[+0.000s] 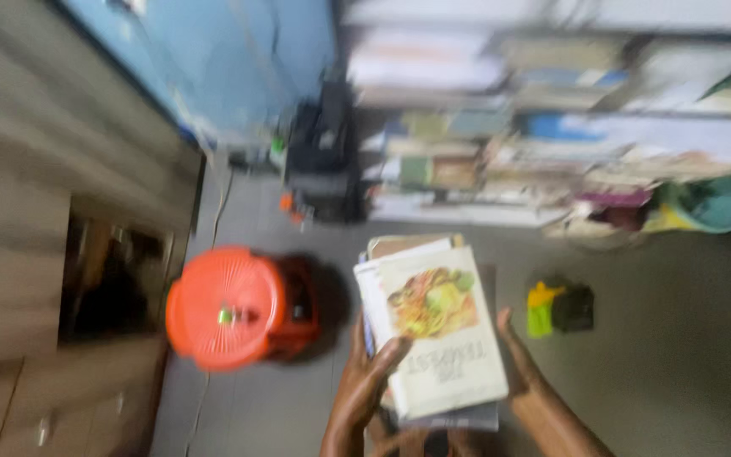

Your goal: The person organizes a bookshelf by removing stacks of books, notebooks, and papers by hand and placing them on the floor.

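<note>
Both hands clamp a stack of books [430, 326] from opposite sides: the left hand [365, 381] curls its fingers [387, 354] over the near left edge of the top cover, while the right hand [524, 360] presses flat against the right edge, fingers extended upward. The two-sided squeeze appears to keep the loose pile from sliding apart. The top book is pale, with a colourful picture on its cover; how many lie beneath is hard to count, and the bottom of the pile is cut off with the wrists. Left of the fingers stands an orange plastic stool [228, 306] on the grey floor, beside a wooden cabinet [35, 254]. Beyond the fingertips, crowded bookshelves [552, 127] line the wall. To the right lies a small yellow-green object [541, 309], too blurred to identify.
</note>
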